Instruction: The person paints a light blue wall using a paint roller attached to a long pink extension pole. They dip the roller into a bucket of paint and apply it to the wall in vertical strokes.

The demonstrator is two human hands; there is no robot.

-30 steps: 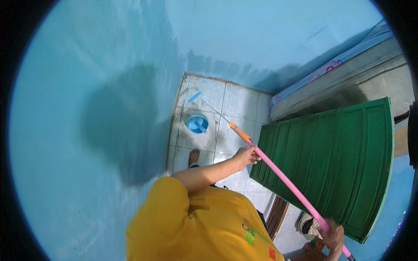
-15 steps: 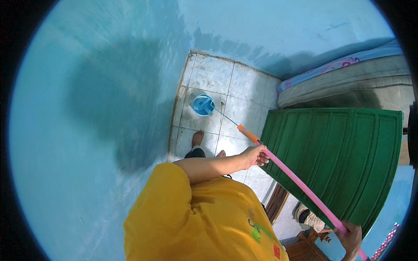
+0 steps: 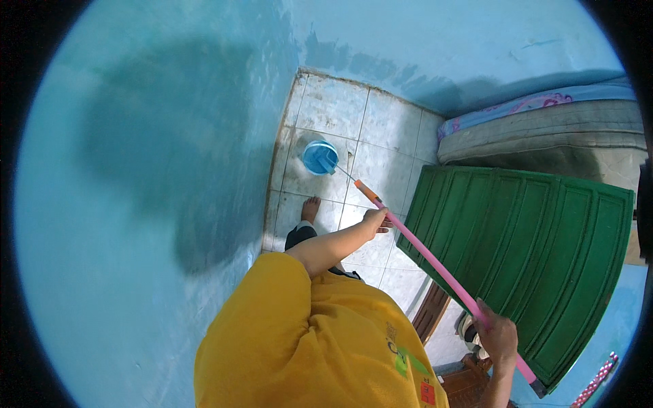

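My left hand (image 3: 378,222) is closed round the upper part of a long pink pole (image 3: 435,265), just below its orange grip (image 3: 368,191). Farther down, near the black-tipped end, my right hand (image 3: 497,333) wraps the same pole. A thin metal rod runs from the orange grip to a paint roller head (image 3: 328,162), coated blue. That head lies tilted in a small round bucket (image 3: 307,148) with blue paint inside, at its right rim. The bucket stands on the tiled floor ahead of my bare foot.
A green panelled board or door (image 3: 517,251) stands close at the right, beside the pole. Mattresses (image 3: 544,129) lean behind it. Blue walls (image 3: 163,156) meet in a corner beyond the white floor tiles (image 3: 331,102). Wooden furniture (image 3: 469,381) is at the lower right.
Both hands and the pole have moved left and toward the bucket. My right hand now grips higher on the pole, exposing its black end. The roller head has shifted toward the bucket's right rim.
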